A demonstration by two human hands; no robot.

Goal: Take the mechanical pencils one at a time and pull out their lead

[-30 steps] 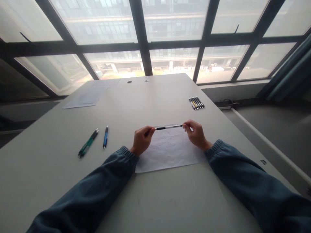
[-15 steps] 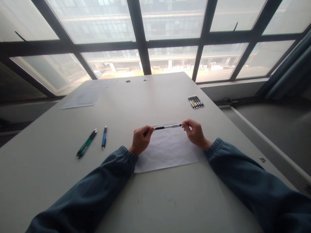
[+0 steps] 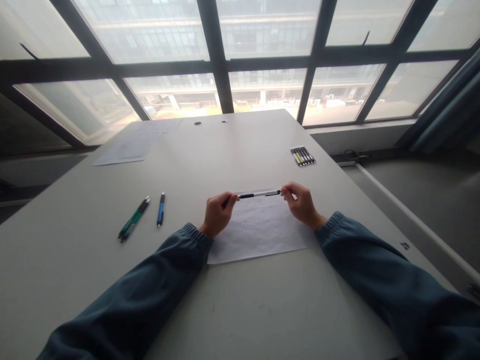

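A silver and black pen (image 3: 259, 194) is stretched level between my two hands, above the far part of a white paper sheet (image 3: 262, 235). My left hand (image 3: 218, 212) pinches its left end between thumb and finger. At the other end, the fingers of my right hand (image 3: 300, 202) close on the dark tip. Faint marks show on the sheet, and both wrists hover by its sides. To the left of my left hand lie a blue pen (image 3: 161, 210) and green pens (image 3: 134, 219).
Several pens (image 3: 303, 155) lie in a neat row near the right edge of the white table (image 3: 240, 305). More papers (image 3: 125, 145) rest at the far left. Large windows (image 3: 262, 85) stand behind the table, and a curtain (image 3: 444, 110) hangs at the right.
Both hands keep the same hold on the pen. The whole view has shifted very slightly; nothing on the table has moved.
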